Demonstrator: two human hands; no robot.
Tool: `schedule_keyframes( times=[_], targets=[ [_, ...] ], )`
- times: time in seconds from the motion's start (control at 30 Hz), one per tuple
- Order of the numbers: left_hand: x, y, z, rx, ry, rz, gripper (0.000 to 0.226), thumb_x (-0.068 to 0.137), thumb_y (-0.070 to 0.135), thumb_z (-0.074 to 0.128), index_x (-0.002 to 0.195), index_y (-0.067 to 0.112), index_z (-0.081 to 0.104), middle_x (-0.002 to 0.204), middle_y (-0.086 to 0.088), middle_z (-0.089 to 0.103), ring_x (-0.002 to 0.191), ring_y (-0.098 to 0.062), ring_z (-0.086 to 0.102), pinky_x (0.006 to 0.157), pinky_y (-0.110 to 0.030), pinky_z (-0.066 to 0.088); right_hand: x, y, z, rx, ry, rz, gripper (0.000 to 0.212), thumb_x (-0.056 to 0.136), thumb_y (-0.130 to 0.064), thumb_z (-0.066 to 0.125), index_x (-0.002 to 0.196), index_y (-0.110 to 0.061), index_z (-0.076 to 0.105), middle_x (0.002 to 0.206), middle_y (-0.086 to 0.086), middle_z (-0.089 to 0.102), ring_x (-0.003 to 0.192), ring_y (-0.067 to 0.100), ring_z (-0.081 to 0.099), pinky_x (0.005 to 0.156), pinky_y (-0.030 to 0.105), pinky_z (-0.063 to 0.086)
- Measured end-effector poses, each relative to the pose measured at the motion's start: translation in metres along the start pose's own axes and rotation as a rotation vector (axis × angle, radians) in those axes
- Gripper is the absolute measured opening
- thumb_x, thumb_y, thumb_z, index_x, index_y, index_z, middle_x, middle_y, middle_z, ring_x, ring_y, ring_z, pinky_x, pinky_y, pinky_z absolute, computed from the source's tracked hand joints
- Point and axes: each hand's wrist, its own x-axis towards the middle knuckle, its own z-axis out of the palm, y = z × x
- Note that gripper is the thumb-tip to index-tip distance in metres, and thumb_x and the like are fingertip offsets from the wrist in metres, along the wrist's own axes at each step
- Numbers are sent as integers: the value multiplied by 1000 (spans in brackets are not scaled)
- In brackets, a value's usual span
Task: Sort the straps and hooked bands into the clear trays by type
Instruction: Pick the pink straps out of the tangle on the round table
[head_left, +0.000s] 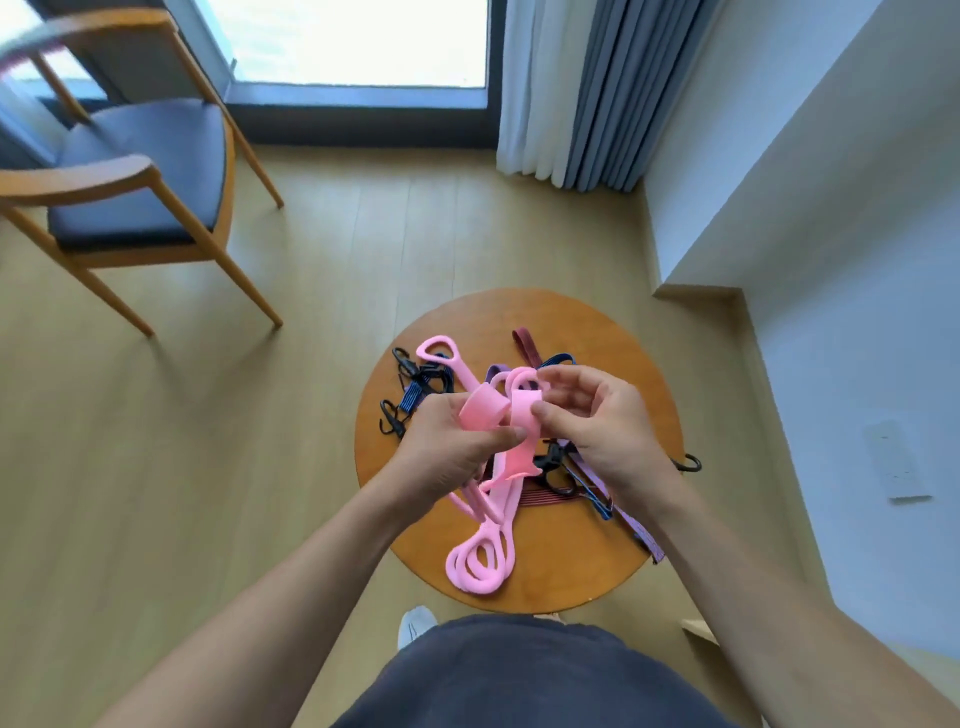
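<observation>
Presently | left hand (451, 451), right hand (597, 423) pinch pink strap (511, 460) | hangs lengthwise toward person

The person wears a dark grey shirt (524, 675) and white shoe (416, 625).

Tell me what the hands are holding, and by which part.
Pink strap: the left hand grips its folded loop, the right hand pinches the flat band beside that loop.
</observation>
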Motion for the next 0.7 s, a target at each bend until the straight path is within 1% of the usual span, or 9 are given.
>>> schedule_keyframes(
  times=[0.07,0.13,0.2,0.3,0.37,0.43,0.5,0.6,0.7],
  targets=[
    [-8,12,0,61,-23,80,10,86,8,80,81,13,73,53,5,61,45,-10,54,45,-23,45,-14,-7,-5,-26,-29,-41,32,84,3,75,112,-12,71,97,8,74,91,19,71,79,28,58],
    [-16,22,-1,122,-41,146,12,86,9,80,82,18,75,56,8,63,47,-9,56,46,-24,47,-28,-12,-6,-46,-65,-74,36,81,4,77,113,-12,71,98,7,76,92,20,73,79,28,57],
    [-26,31,-3,163,-45,202,16,85,10,81,81,24,74,58,8,63,50,-11,54,50,-25,45,-41,-17,-5,-102,-18,-129,35,79,3,79,108,-15,73,96,6,77,91,23,73,81,32,58],
    [-42,41,-8,180,-68,268,12,83,12,83,88,19,75,65,-1,65,58,-18,55,54,-31,46,-62,-28,0,-139,74,-232,26,81,2,77,98,-17,75,90,3,77,87,21,73,76,31,57],
    [-53,46,-12,195,-72,311,19,81,13,85,97,16,75,68,5,68,58,-14,59,56,-32,49,-78,-38,2,-141,110,-286,20,82,0,77,94,-17,76,89,4,76,84,23,72,74,30,58],
    [-63,50,-14,184,-111,352,32,79,13,88,108,18,74,75,12,72,59,-7,63,59,-27,53,-96,-48,3,-178,160,-318,15,81,-11,81,91,-22,77,91,3,74,81,23,69,74,33,58],
    [-74,58,-11,172,-176,384,45,75,15,91,117,21,73,88,6,75,61,-4,65,60,-23,54,-116,-57,2,-204,215,-320,14,78,-20,84,88,-27,77,97,1,70,85,25,68,78,41,60],
    [-89,69,8,194,-305,453,43,71,12,92,111,18,77,87,-3,77,67,-6,66,59,-19,51,-149,-67,-2,-132,265,-323,15,79,-15,83,90,-22,76,104,8,70,93,36,69,82,56,58],
    [-104,72,36,165,-372,508,42,62,24,94,97,8,78,72,0,68,63,-10,60,57,-22,48,-182,-72,-13,-129,348,-378,17,80,-8,81,93,-18,76,107,0,69,100,27,68,90,53,56]
  ],
)
